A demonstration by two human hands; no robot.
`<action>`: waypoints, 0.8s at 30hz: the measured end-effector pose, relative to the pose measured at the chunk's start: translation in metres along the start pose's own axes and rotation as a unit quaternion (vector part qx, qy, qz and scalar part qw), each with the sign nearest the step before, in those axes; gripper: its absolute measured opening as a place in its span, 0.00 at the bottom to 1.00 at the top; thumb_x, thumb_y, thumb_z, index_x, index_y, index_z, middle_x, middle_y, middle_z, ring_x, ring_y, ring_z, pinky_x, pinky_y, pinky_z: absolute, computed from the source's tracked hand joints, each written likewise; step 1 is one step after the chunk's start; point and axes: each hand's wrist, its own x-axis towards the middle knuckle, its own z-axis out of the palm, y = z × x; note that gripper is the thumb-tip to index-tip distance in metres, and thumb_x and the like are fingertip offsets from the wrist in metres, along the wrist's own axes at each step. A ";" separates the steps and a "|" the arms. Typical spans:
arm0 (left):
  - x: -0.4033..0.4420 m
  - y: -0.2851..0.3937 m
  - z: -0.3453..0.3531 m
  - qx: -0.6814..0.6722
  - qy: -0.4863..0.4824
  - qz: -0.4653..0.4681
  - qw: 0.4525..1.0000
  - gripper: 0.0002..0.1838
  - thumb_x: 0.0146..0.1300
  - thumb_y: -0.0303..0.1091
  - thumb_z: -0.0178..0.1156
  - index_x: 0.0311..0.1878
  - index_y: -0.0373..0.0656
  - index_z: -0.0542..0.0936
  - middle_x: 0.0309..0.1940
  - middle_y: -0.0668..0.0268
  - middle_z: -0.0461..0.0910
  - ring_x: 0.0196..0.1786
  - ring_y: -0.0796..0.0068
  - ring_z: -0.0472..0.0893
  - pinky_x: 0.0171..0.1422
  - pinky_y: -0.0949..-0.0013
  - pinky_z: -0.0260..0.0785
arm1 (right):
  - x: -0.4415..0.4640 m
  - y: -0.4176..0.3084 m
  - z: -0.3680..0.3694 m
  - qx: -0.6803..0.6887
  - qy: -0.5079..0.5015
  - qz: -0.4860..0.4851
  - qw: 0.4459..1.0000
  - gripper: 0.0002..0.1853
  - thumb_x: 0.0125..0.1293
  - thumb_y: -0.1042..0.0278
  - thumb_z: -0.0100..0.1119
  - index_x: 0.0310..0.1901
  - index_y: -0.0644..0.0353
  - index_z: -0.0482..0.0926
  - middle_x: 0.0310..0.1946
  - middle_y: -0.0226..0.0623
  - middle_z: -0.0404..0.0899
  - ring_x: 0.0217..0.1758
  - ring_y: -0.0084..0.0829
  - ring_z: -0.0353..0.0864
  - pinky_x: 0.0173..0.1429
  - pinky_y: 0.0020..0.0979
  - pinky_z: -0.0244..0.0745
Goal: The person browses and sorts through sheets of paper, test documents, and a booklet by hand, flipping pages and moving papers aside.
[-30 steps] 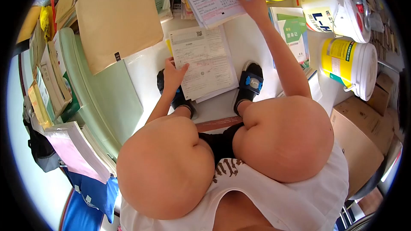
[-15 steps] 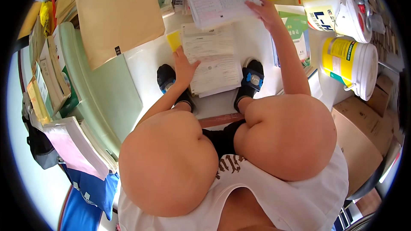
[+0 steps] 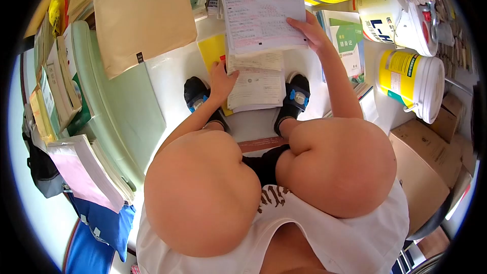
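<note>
My right hand (image 3: 310,33) grips the right edge of a stack of handwritten sheets (image 3: 264,12), thumb on top. These sheets are raised and cover the upper part of a second paper stack (image 3: 256,89) between my feet. My left hand (image 3: 221,82) is at the left edge of this lower stack, its thumb over the papers and its fingers at the edge. A yellow folder or cover (image 3: 209,49) with a small red patch sticks out under the stack at the left. How far my left fingers reach under the papers is hidden.
A large brown envelope (image 3: 144,15) lies on a pale green surface (image 3: 129,89) at the left, near piled books (image 3: 63,81). Yellow-and-white buckets (image 3: 406,73), a green booklet (image 3: 345,35) and cardboard boxes (image 3: 423,144) stand at the right. Black slippers (image 3: 297,94) are on my feet.
The handwritten sheets have come down towards me and straightened, with my right hand still on them. More of the yellow folder shows beside my left hand.
</note>
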 end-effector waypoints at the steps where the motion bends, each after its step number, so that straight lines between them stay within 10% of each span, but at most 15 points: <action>1: 0.000 0.006 -0.005 -0.020 -0.020 -0.019 0.999 0.17 0.58 0.30 0.72 0.48 0.35 0.81 0.46 0.44 0.82 0.54 0.46 0.81 0.58 0.54 0.74 | -0.009 0.004 -0.005 0.034 -0.005 -0.009 0.999 0.30 0.66 0.71 0.72 0.68 0.66 0.72 0.59 0.42 0.83 0.59 0.34 0.84 0.65 0.36 0.80; 13: -0.005 -0.046 -0.007 -0.478 -0.144 -0.173 0.849 0.23 0.68 0.25 0.66 0.65 0.37 0.73 0.57 0.58 0.83 0.59 0.63 0.82 0.64 0.58 0.76 | -0.148 0.083 -0.075 0.139 0.102 -0.028 0.985 0.27 0.69 0.73 0.69 0.67 0.67 0.72 0.58 0.43 0.83 0.59 0.34 0.84 0.64 0.35 0.80; 24: -0.015 -0.022 -0.067 -0.586 -0.213 -0.239 0.744 0.26 0.68 0.23 0.65 0.69 0.37 0.71 0.62 0.54 0.80 0.63 0.59 0.81 0.68 0.56 0.76 | -0.161 0.086 -0.109 -0.131 0.165 -0.059 0.976 0.21 0.69 0.71 0.71 0.61 0.64 0.78 0.54 0.36 0.85 0.51 0.27 0.85 0.57 0.33 0.81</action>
